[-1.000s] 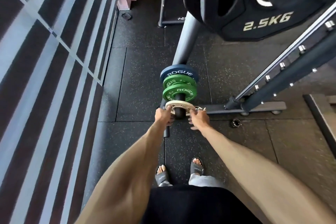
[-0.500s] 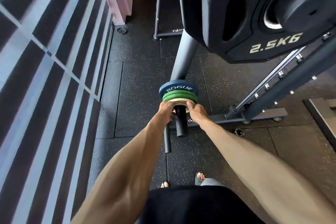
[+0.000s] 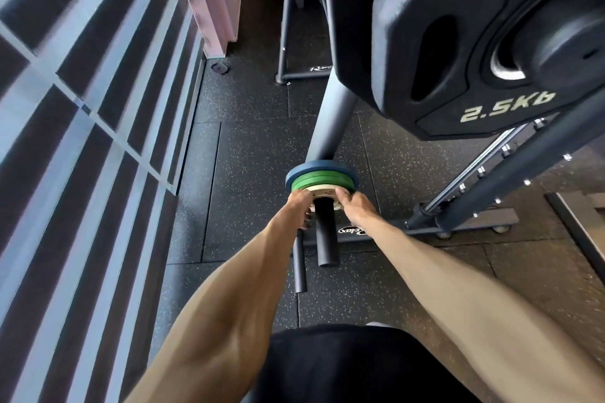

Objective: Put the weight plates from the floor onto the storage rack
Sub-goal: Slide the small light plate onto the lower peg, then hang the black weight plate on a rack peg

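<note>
Left grip point(image 3: 296, 206) and right grip point(image 3: 357, 206) pinch a thin round white plate point(image 3: 322, 190) against green plates point(image 3: 322, 180) on a smooth black peg point(image 3: 327, 235).

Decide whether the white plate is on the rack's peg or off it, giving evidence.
On. The black peg passes through the white plate, which lies against the green plates; the left hand and right hand grip its rim.

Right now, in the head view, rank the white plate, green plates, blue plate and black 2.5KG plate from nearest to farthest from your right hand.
1. white plate: gripped at its rim by the right hand.
2. green plates: directly behind it.
3. blue plate: back of the stack.
4. black 2.5KG plate: up high, on the right.
</note>
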`<state>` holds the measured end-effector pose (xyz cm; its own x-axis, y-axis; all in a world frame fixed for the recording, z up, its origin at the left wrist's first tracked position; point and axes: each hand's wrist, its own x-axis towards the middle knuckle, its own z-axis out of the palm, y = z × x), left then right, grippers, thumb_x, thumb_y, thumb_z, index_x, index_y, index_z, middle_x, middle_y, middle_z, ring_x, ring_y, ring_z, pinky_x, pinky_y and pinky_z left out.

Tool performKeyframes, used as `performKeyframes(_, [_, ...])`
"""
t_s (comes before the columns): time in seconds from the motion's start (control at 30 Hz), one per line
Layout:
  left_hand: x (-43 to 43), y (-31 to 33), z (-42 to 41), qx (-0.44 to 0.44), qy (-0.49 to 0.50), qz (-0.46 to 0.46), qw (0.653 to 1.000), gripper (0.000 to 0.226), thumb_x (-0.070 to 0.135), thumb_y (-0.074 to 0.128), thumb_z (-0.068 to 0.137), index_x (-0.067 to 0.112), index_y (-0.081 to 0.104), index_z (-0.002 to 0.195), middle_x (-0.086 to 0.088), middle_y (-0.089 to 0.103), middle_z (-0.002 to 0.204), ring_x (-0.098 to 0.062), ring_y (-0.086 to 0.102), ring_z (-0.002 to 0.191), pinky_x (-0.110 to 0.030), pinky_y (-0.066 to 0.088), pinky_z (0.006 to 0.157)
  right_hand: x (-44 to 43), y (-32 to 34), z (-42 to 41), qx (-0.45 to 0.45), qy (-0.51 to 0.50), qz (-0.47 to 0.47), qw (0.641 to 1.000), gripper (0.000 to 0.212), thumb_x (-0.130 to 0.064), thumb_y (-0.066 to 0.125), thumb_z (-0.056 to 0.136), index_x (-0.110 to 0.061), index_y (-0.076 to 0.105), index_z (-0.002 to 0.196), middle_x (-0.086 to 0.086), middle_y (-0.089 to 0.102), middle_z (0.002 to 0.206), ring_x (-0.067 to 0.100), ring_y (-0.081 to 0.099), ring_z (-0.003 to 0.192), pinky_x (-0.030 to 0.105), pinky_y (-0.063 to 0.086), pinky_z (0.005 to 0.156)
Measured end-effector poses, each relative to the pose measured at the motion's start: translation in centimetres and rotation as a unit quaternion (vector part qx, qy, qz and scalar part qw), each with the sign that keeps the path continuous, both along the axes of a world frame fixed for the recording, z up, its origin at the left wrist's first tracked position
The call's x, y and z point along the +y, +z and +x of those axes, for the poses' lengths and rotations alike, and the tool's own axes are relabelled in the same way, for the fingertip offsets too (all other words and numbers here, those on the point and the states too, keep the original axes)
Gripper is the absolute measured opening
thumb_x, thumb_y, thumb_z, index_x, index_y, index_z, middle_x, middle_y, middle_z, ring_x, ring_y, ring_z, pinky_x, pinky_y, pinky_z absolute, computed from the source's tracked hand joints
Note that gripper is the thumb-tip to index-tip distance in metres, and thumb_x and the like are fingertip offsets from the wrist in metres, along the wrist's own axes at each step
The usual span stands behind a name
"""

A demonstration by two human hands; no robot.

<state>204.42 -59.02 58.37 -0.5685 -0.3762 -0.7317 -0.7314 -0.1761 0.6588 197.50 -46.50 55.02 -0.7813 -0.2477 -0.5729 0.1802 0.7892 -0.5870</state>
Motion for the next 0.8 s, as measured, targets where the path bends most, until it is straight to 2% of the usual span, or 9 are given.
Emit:
performKeyframes(0.13, [0.0,0.9,0.2,-0.055,-0.003,-0.070,0.996,0.038,0.017,0.044,0.098,-0.005,0.057,0.126,-0.023,0.066,0.118,-0.039,0.067,0.106,-0.046,0.056,0.088,0.6,1.6,-0.2,-0.053,0.014,-0.002,0.998,0.068,-0.062,0.040,0.098,-0.003,0.055,0.130,0.016,0.059,0.129,0.035,0.062,0.112,0.049,0.059,0.083])
performKeyframes(0.23, [-0.9,2.1,0.0,-0.058,-0.004,-0.138,0.989,0.033,0.013,0.048,0.089,-0.002,0.062,0.114,-0.017,0.072,0.103,-0.031,0.072,0.089,-0.042,0.060,0.080,0.3,3.2,0.6,-0.016,0.003,-0.004,1.000,0.055,-0.052,0.046,0.100,-0.004,0.061,0.123,0.018,0.064,0.124,0.034,0.064,0.108,0.049,0.057,0.088])
performKeyframes(0.3, [-1.3,3.1,0.1,-0.019,-0.001,-0.156,0.988,0.033,0.013,0.048,0.083,0.000,0.061,0.110,-0.016,0.073,0.099,-0.029,0.073,0.080,-0.039,0.061,0.073,-0.1,5.2,1.5,0.017,0.012,0.003,1.000,0.047,-0.044,0.050,0.100,-0.003,0.065,0.115,0.020,0.066,0.121,0.034,0.064,0.107,0.045,0.055,0.092])
performKeyframes(0.43, [-1.3,8.8,0.7,0.081,0.017,-0.180,0.980,0.024,0.019,0.053,0.081,0.002,0.068,0.089,-0.017,0.074,0.087,-0.031,0.074,0.076,-0.047,0.062,0.072,-1.1,11.0,3.4,0.091,0.031,-0.006,0.995,0.032,-0.029,0.054,0.098,-0.003,0.070,0.108,0.018,0.070,0.115,0.033,0.066,0.103,0.030,0.046,0.076])
performKeyframes(0.53, [-0.7,13.7,1.1,0.177,0.052,-0.206,0.961,0.021,0.013,0.054,0.087,0.011,0.064,0.068,-0.012,0.071,0.072,-0.028,0.071,0.066,-0.047,0.062,0.070,-1.6,15.4,4.1,0.143,0.024,-0.072,0.987,0.027,-0.031,0.056,0.097,-0.008,0.070,0.103,0.015,0.072,0.110,0.033,0.066,0.105,0.033,0.049,0.082])
performKeyframes(0.6, [-0.2,16.7,1.5,0.231,0.074,-0.211,0.947,0.020,0.012,0.055,0.086,0.014,0.064,0.068,-0.011,0.072,0.071,-0.026,0.069,0.062,-0.047,0.061,0.069,-1.7,18.4,4.5,0.170,0.030,-0.124,0.977,0.023,-0.034,0.059,0.094,-0.014,0.069,0.087,0.014,0.074,0.101,0.033,0.069,0.097,0.038,0.054,0.083])
performKeyframes(0.67, [0.4,19.7,2.0,0.264,0.084,-0.227,0.934,0.017,0.018,0.057,0.081,0.015,0.063,0.065,-0.012,0.074,0.074,-0.029,0.072,0.069,-0.049,0.061,0.071,-1.7,21.3,5.1,0.181,0.038,-0.175,0.967,0.027,-0.031,0.060,0.094,-0.018,0.058,0.070,0.014,0.073,0.091,0.031,0.068,0.086,0.042,0.053,0.078])
performKeyframes(0.73, [0.8,22.0,2.4,0.287,0.086,-0.258,0.918,0.016,0.024,0.055,0.072,0.014,0.062,0.062,-0.014,0.074,0.075,-0.033,0.072,0.078,-0.052,0.060,0.073,-1.4,23.8,6.0,0.204,0.054,-0.210,0.955,0.027,-0.028,0.059,0.093,-0.019,0.052,0.068,0.015,0.068,0.087,0.026,0.061,0.079,0.042,0.049,0.073])
performKeyframes(0.8, [1.5,24.2,3.2,0.300,0.102,-0.277,0.907,0.018,0.027,0.053,0.069,0.015,0.066,0.069,-0.013,0.074,0.079,-0.032,0.072,0.081,-0.051,0.059,0.075,-0.5,25.8,6.8,0.210,0.074,-0.235,0.946,0.017,-0.031,0.057,0.090,-0.021,0.057,0.076,0.013,0.070,0.090,0.026,0.062,0.079,0.044,0.051,0.077])
